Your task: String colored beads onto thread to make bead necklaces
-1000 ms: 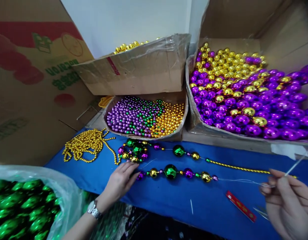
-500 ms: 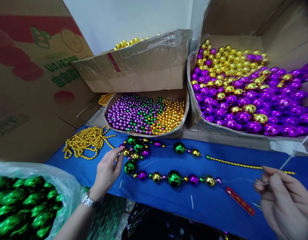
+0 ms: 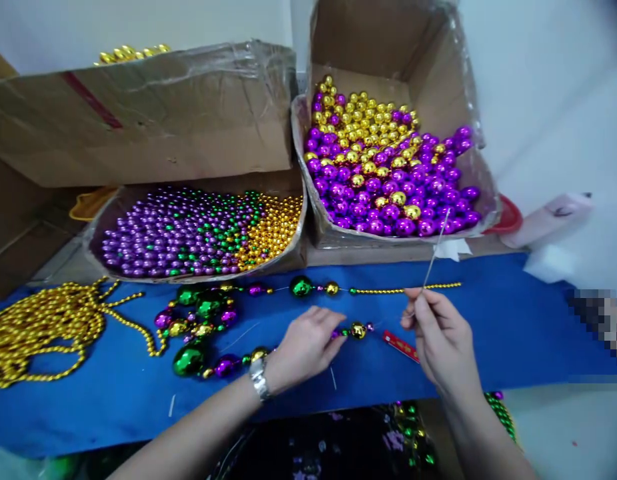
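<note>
Blue cloth [image 3: 508,333] covers the table, with a pale wall [image 3: 553,100] behind and two open boxes along the back. Purple, green and gold small beads [image 3: 188,230] fill the lower box [image 3: 91,237]; bigger purple and gold balls [image 3: 383,160] lie loose in the taller box [image 3: 361,50].

With my right hand [image 3: 412,310] I pinch a thin needle [image 3: 435,253] between thumb and fingers, its tip pointing up. My left hand [image 3: 311,340] curls over the near row of the bead string [image 3: 359,331]; I can't tell whether I grip a bead there or merely touch it.

Much looks threaded already: the far row, a bunched part at the left, and the near row, which ends in a small pinkish bead [image 3: 370,327] just above a red packet [image 3: 399,345]. Its ends look unjoined, so I judge it unfinished; how many beads are left, I can't say.
</note>
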The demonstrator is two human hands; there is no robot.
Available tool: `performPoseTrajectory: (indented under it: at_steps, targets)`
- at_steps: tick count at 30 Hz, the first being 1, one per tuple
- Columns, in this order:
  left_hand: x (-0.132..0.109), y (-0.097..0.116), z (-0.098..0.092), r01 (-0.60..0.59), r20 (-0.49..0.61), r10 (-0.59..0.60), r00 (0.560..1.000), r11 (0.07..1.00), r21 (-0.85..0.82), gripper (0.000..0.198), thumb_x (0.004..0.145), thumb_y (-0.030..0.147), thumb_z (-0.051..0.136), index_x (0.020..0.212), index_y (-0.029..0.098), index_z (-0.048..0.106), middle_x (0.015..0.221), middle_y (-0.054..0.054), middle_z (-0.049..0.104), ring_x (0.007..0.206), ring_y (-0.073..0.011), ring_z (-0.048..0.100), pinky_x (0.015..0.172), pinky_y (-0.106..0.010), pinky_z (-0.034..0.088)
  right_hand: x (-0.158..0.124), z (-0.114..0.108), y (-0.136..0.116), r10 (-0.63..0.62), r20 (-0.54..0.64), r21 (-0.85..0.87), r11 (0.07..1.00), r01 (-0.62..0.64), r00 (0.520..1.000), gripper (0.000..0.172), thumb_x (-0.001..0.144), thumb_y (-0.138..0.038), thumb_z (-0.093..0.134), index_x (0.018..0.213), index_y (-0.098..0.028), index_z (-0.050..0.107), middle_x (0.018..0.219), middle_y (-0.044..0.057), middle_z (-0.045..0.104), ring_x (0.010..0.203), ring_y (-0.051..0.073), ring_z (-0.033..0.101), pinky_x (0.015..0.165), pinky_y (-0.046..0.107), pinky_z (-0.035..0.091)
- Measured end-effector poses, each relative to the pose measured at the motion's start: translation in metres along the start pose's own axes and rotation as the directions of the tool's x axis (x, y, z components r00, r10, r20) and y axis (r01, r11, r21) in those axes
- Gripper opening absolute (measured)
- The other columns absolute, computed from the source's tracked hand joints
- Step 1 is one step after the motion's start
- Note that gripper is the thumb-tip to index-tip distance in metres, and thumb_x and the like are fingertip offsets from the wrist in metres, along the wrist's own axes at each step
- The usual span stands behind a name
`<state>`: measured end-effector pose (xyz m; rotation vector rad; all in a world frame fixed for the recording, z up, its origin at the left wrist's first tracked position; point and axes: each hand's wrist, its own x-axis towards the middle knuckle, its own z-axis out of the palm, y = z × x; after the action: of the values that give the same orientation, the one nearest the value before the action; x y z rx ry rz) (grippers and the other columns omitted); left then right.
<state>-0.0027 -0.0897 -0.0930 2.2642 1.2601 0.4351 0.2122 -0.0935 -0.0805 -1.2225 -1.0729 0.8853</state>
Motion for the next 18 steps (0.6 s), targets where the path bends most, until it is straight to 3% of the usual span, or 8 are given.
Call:
performPoseTrajectory:
  at_steps: [4, 8, 12, 15, 17, 18]
  targets:
    - [0.023, 0.003, 0.031, 0.023, 0.128, -0.043, 0.991, 0.988, 0.15, 0.029, 0.079, 0.021, 0.054, 0.107, 0.013, 0.055, 0.094, -0.015, 0.062, 0.095, -0.0328, 0.052, 0.082, -0.048, 0.042, 0.001, 0.001, -0.004, -0.012, 0.017, -0.013, 1.0, 0.012, 1.0, 0.025, 0.085, -0.04, 0.057, 0.098, -0.019, 0.063, 0.07, 0.0, 0.058, 0.058, 0.011, 0.055, 0.055, 0.025, 0.046]
    - [0.032, -0.004, 0.039, 0.06, 0.141, -0.071, 0.988, 0.995, 0.078, 0.027, 0.079, 0.01, 0.047, 0.103, 0.014, 0.056, 0.09, -0.014, 0.063, 0.092, -0.0302, 0.053, 0.083, -0.047, 0.04, 0.005, -0.001, -0.008, -0.029, 0.016, -0.006, 1.0, 0.029, 0.999, 0.023, 0.086, -0.038, 0.057, 0.098, -0.02, 0.063, 0.072, 0.0, 0.058, 0.059, 0.011, 0.055, 0.055, 0.025, 0.046]
    - [0.033, -0.012, 0.022, 0.11, 0.159, -0.092, 0.983, 0.988, -0.106, 0.019, 0.079, 0.017, 0.051, 0.096, 0.017, 0.059, 0.093, -0.01, 0.063, 0.085, -0.0228, 0.058, 0.078, -0.035, 0.044, 0.016, -0.004, -0.019, -0.054, 0.008, 0.065, 0.996, 0.054, 0.999, 0.019, 0.088, -0.033, 0.056, 0.101, -0.022, 0.064, 0.073, -0.001, 0.056, 0.061, 0.009, 0.054, 0.056, 0.023, 0.045]
    - [0.027, -0.016, -0.001, 0.154, 0.171, -0.112, 0.979, 0.954, -0.258, 0.02, 0.086, 0.025, 0.043, 0.095, 0.017, 0.058, 0.083, -0.007, 0.064, 0.072, -0.0173, 0.06, 0.064, -0.027, 0.045, 0.031, 0.001, -0.035, -0.096, 0.011, 0.138, 0.986, 0.094, 0.995, 0.017, 0.089, -0.031, 0.056, 0.101, -0.022, 0.065, 0.074, -0.001, 0.054, 0.06, 0.008, 0.053, 0.055, 0.021, 0.044]
    - [0.022, -0.017, -0.02, 0.228, 0.15, -0.177, 0.973, 0.847, -0.48, 0.02, 0.088, 0.028, 0.041, 0.09, 0.015, 0.056, 0.078, -0.006, 0.062, 0.066, -0.0152, 0.059, 0.057, -0.024, 0.043, 0.045, 0.012, -0.047, -0.135, 0.033, 0.189, 0.974, 0.126, 0.99, 0.016, 0.089, -0.03, 0.056, 0.1, -0.022, 0.065, 0.074, -0.001, 0.054, 0.06, 0.007, 0.052, 0.054, 0.02, 0.044]
    - [0.019, -0.017, -0.031, 0.261, 0.138, -0.224, 0.965, 0.739, -0.622, 0.017, 0.087, 0.028, 0.043, 0.086, 0.015, 0.054, 0.076, -0.005, 0.061, 0.065, -0.0144, 0.058, 0.056, -0.023, 0.042, 0.052, 0.02, -0.054, -0.159, 0.052, 0.214, 0.966, 0.144, 0.986, 0.016, 0.089, -0.029, 0.055, 0.099, -0.022, 0.064, 0.073, -0.002, 0.053, 0.06, 0.007, 0.052, 0.054, 0.02, 0.045]
